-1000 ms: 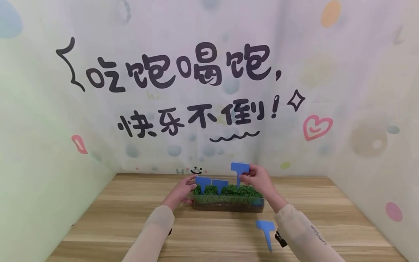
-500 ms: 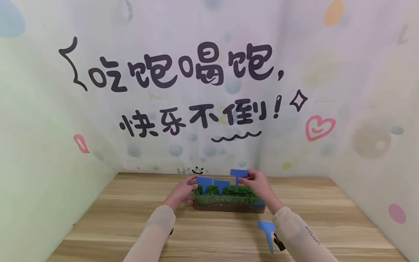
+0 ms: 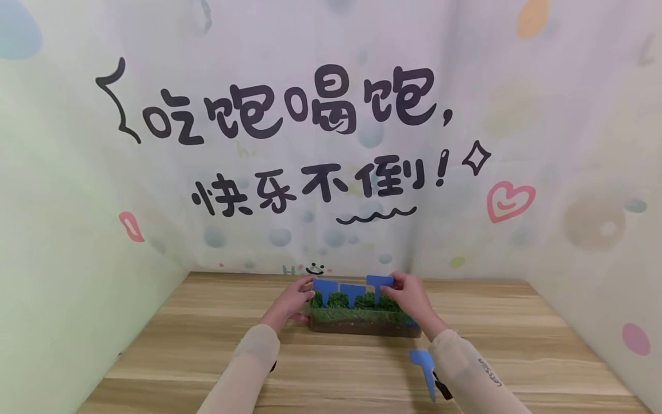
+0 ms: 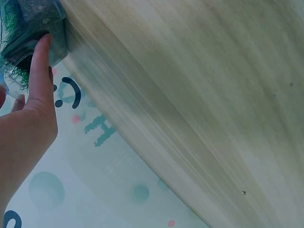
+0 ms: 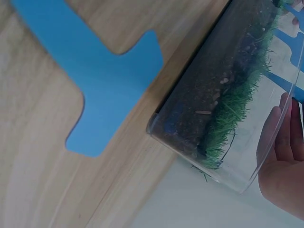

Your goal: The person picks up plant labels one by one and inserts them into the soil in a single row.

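A clear rectangular planter box (image 3: 357, 329) holds dark soil and green grass (image 3: 338, 300) at the back of the table. My left hand (image 3: 287, 300) holds its left end, one finger laid along the wall in the left wrist view. My right hand (image 3: 415, 300) pinches the head of a blue T-shaped plant label (image 3: 378, 281), whose stem goes down into the grass; its tip is hidden. Two similar blue plant labels, one at the left end (image 3: 326, 285) and one beside it (image 3: 354, 291), stand upright in the grass.
Another blue plant label (image 3: 425, 363) lies on the wooden table (image 3: 341, 374), in front of the box's right end and near my right sleeve (image 3: 473, 368). A printed cloth backdrop (image 3: 289, 241) rises right behind the table's back edge.
My right hand has lowered the plant label, so its head now sits closer to the grass. The left hand keeps its place on the box. The head view has shifted slightly.
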Action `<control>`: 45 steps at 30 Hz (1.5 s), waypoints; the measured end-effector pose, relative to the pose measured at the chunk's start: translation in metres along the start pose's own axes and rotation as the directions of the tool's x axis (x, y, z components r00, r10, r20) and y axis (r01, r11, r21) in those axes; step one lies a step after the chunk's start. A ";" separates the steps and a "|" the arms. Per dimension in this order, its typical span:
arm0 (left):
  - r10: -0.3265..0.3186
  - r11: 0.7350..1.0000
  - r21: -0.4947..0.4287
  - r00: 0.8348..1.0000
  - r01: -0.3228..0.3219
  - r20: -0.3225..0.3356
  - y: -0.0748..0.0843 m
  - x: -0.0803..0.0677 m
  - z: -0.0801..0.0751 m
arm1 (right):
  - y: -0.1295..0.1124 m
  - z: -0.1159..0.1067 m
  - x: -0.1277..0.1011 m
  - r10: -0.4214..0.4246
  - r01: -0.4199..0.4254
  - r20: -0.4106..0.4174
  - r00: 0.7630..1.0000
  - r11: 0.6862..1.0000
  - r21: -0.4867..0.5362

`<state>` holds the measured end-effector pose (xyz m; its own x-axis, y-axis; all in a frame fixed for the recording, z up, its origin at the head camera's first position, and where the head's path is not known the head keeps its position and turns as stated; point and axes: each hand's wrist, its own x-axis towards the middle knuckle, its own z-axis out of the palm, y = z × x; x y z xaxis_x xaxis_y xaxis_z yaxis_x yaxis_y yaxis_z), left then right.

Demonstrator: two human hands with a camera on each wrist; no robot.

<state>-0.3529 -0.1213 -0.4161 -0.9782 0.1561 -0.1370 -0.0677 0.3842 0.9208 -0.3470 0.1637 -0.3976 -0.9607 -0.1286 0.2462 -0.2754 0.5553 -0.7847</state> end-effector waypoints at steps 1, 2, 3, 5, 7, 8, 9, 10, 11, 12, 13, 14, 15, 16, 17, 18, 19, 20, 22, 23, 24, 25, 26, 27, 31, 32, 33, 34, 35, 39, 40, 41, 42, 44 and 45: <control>0.002 1.000 0.002 1.000 -0.002 0.001 0.000 0.000 0.000 | 0.000 0.000 0.000 0.006 -0.006 0.003 1.000 1.000 -0.014; 0.002 1.000 0.000 1.000 -0.002 0.000 0.000 0.000 0.001 | 0.001 0.000 0.000 0.011 -0.011 0.008 1.000 1.000 -0.024; 0.002 1.000 0.002 1.000 -0.002 0.001 0.001 0.000 0.001 | 0.001 0.000 -0.001 0.016 -0.016 0.009 1.000 0.999 -0.035; 0.003 1.000 0.005 1.000 -0.003 0.000 0.002 -0.001 0.001 | 0.002 0.000 0.000 0.023 -0.022 0.009 1.000 0.997 -0.068; 0.001 1.000 0.004 1.000 -0.001 -0.002 0.003 -0.001 0.002 | 0.004 -0.001 -0.001 0.025 -0.025 0.008 1.000 0.995 -0.098; -0.001 1.000 0.004 1.000 0.001 -0.002 0.003 -0.001 0.002 | 0.004 -0.001 -0.001 0.027 -0.026 0.009 1.000 0.994 -0.110; -0.003 1.000 0.004 1.000 0.003 -0.001 0.003 -0.001 0.002 | 0.005 -0.001 -0.001 0.027 -0.026 0.007 1.000 0.992 -0.124; -0.004 1.000 0.000 1.000 0.004 -0.001 0.003 -0.001 0.002 | 0.006 -0.001 -0.001 0.024 -0.023 0.006 1.000 0.990 -0.137; -0.005 1.000 -0.001 1.000 0.005 -0.002 0.003 0.000 0.002 | 0.007 -0.001 -0.001 0.019 -0.018 0.006 1.000 0.989 -0.149; -0.005 1.000 -0.002 1.000 0.005 -0.002 0.003 0.000 0.002 | 0.008 -0.001 -0.001 0.014 -0.013 0.009 1.000 0.986 -0.164; -0.004 1.000 -0.003 1.000 0.004 -0.003 0.003 0.001 0.002 | 0.009 -0.001 -0.001 0.006 -0.004 0.011 1.000 0.983 -0.183; -0.003 1.000 -0.002 1.000 0.003 -0.004 0.003 0.001 0.002 | 0.010 0.000 -0.001 -0.002 0.004 0.011 1.000 0.980 -0.200; -0.002 1.000 -0.004 1.000 0.002 -0.003 0.003 0.001 0.002 | 0.010 0.000 -0.001 -0.010 0.013 0.012 1.000 0.975 -0.220; 0.000 1.000 -0.007 1.000 0.000 -0.004 0.003 0.001 0.002 | 0.011 0.001 -0.001 -0.017 0.020 0.014 1.000 0.971 -0.237; 0.000 1.000 -0.008 1.000 0.000 -0.004 0.002 0.001 0.003 | 0.012 0.001 -0.001 -0.020 0.024 0.018 1.000 0.967 -0.253; 0.001 1.000 -0.009 1.000 -0.001 -0.005 0.002 0.001 0.003 | 0.012 0.001 0.000 -0.023 0.028 0.021 1.000 0.964 -0.265; 0.000 1.000 -0.011 1.000 0.000 -0.004 0.002 0.000 0.003 | 0.012 0.002 0.000 -0.024 0.030 0.023 0.999 0.962 -0.272; 0.000 1.000 -0.015 1.000 0.000 -0.004 0.002 0.000 0.003 | 0.013 0.002 0.000 -0.023 0.029 0.024 0.999 0.960 -0.278; -0.001 1.000 -0.020 1.000 0.001 -0.003 0.002 0.000 0.004 | 0.013 0.002 0.000 -0.021 0.028 0.027 0.999 0.959 -0.283; -0.001 1.000 -0.021 1.000 0.001 -0.002 0.002 -0.001 0.004 | 0.012 0.002 0.000 -0.019 0.026 0.028 0.999 0.958 -0.284; -0.001 1.000 -0.022 1.000 0.001 -0.002 0.002 -0.001 0.004 | 0.012 0.002 -0.001 -0.018 0.025 0.029 0.999 0.958 -0.285; 0.000 1.000 -0.025 1.000 0.000 -0.001 0.002 -0.001 0.004 | 0.012 0.002 -0.001 -0.017 0.024 0.029 0.999 0.958 -0.287; 0.000 1.000 -0.026 1.000 0.000 0.000 0.003 -0.001 0.004 | 0.012 0.002 -0.001 -0.015 0.023 0.030 0.999 0.957 -0.288; -0.001 1.000 -0.027 1.000 0.001 0.000 0.003 -0.001 0.004 | 0.012 0.002 -0.001 -0.014 0.022 0.030 0.999 0.957 -0.288; -0.004 1.000 -0.021 1.000 0.004 0.000 0.003 -0.001 0.004 | 0.012 0.003 -0.001 -0.009 0.019 0.034 0.999 0.951 -0.308; -0.005 1.000 -0.017 1.000 0.005 -0.001 0.003 -0.001 0.004 | 0.013 0.003 -0.001 -0.007 0.018 0.035 0.999 0.949 -0.314; -0.006 1.000 -0.014 1.000 0.006 -0.001 0.003 -0.001 0.004 | 0.013 0.004 -0.001 -0.004 0.015 0.036 0.999 0.948 -0.318; -0.005 1.000 -0.011 1.000 0.005 -0.001 0.003 -0.001 0.004 | 0.013 0.004 -0.001 -0.001 0.013 0.037 0.999 0.947 -0.321; -0.005 1.000 -0.008 1.000 0.005 -0.001 0.003 -0.001 0.004 | 0.013 0.004 -0.001 0.000 0.011 0.036 0.999 0.947 -0.322; -0.010 1.000 -0.010 1.000 0.010 -0.004 0.003 -0.001 0.003 | 0.013 0.005 -0.002 0.000 0.011 0.034 0.999 0.948 -0.318; -0.010 1.000 -0.013 1.000 0.010 -0.004 0.003 -0.001 0.003 | 0.013 0.005 -0.002 -0.003 0.013 0.034 0.999 0.948 -0.318; -0.011 1.000 -0.016 1.000 0.011 -0.005 0.002 -0.001 0.003 | 0.013 0.005 -0.002 -0.006 0.017 0.035 0.999 0.948 -0.318; -0.009 1.000 -0.011 1.000 0.009 -0.004 0.002 0.000 0.002 | 0.013 0.005 -0.002 -0.008 0.019 0.036 0.999 0.948 -0.317; -0.011 1.000 -0.014 1.000 0.011 -0.004 0.001 0.000 0.002 | 0.012 0.006 -0.002 -0.011 0.023 0.039 0.999 0.948 -0.317; -0.012 1.000 -0.016 1.000 0.012 -0.003 0.001 0.000 0.001 | 0.012 0.006 -0.002 -0.017 0.028 0.038 0.999 0.947 -0.321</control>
<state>-0.3528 -0.1197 -0.4152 -0.9780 0.1486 -0.1464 -0.0820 0.3718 0.9247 -0.3483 0.1660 -0.4109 -0.9566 -0.1691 0.2373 -0.2762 0.7856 -0.5536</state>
